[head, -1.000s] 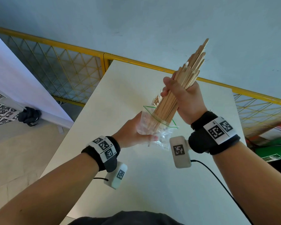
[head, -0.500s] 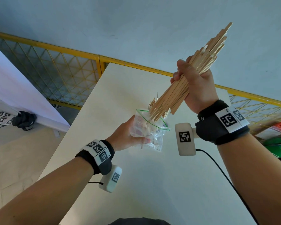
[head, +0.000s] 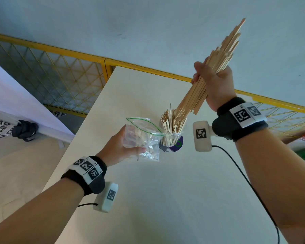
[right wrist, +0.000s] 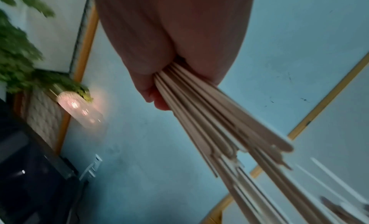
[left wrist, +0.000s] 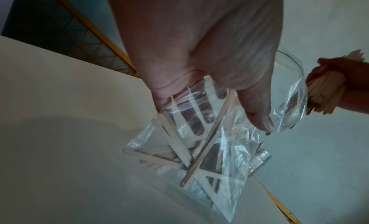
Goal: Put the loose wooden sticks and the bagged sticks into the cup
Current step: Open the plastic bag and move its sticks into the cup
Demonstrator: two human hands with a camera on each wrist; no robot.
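Right hand [head: 214, 83] lifts stick bundle [head: 206, 81] clear of bag [head: 141, 138], gripping it; left hand [head: 118, 147] grips bag beside cup [head: 173, 140].

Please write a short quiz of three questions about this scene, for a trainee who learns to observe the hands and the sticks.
1. True or false: the right hand grips a long bundle of flat wooden sticks.
2. What does the left hand hold? A) the clear plastic cup with a purple label B) the clear plastic zip bag with a green seal line C) nothing
3. Fill in: the cup stands on the pale ____ and already contains ____.

Key
1. True; the bundle is tilted, its lower ends above the cup.
2. B; the bag is open at the top and a few short sticks lie inside.
3. table; wooden sticks.
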